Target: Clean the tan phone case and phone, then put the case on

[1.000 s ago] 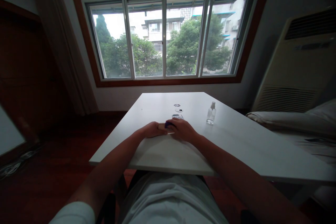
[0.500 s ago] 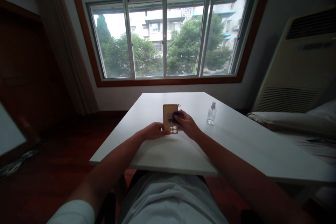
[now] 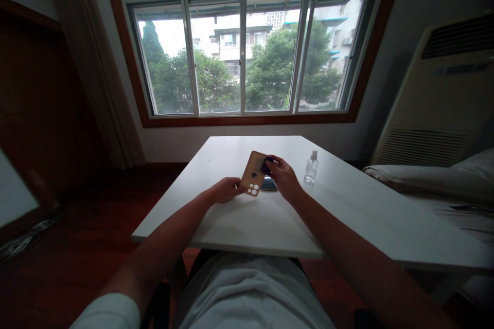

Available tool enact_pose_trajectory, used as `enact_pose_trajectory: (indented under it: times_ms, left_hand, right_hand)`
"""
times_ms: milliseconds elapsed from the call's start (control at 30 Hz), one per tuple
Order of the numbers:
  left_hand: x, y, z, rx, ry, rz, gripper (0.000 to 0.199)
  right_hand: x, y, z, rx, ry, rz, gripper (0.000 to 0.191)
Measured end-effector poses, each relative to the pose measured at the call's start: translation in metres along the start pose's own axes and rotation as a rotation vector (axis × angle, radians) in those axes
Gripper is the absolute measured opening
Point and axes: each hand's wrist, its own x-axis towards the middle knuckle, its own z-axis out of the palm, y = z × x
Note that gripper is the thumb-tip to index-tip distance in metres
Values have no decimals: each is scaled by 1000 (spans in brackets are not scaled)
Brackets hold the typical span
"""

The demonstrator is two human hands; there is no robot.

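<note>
A tan phone case (image 3: 252,167) with round camera holes at its lower end is tilted to the right above the table. My left hand (image 3: 228,189) grips its lower left edge. In my right hand (image 3: 283,175) is a small dark purple cloth (image 3: 267,165), pressed against the case's upper right edge. Behind the case and my right hand a dark flat object (image 3: 269,184), like a phone, lies on the table, partly hidden.
On the white table (image 3: 247,226), a clear spray bottle (image 3: 311,167) stands upright to the right of my right hand. A padded seat (image 3: 417,180) is beyond the table's right edge. A large window is ahead.
The case has tilted to the right. My right hand has moved the cloth right and slightly up, from the case's middle to its edge, uncovering a dark logo and more of the flat object.
</note>
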Motion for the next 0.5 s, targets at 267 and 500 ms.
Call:
enact_pose_trajectory:
  times_ms: [267, 500]
  left_hand:
    - [10, -6, -2, -266, 178, -45, 44]
    - [9, 6, -12, -740, 354, -20, 49]
  right_hand:
    - [12, -11, -17, 64, 136, -18, 48]
    - [10, -6, -16, -23, 108, 45, 44]
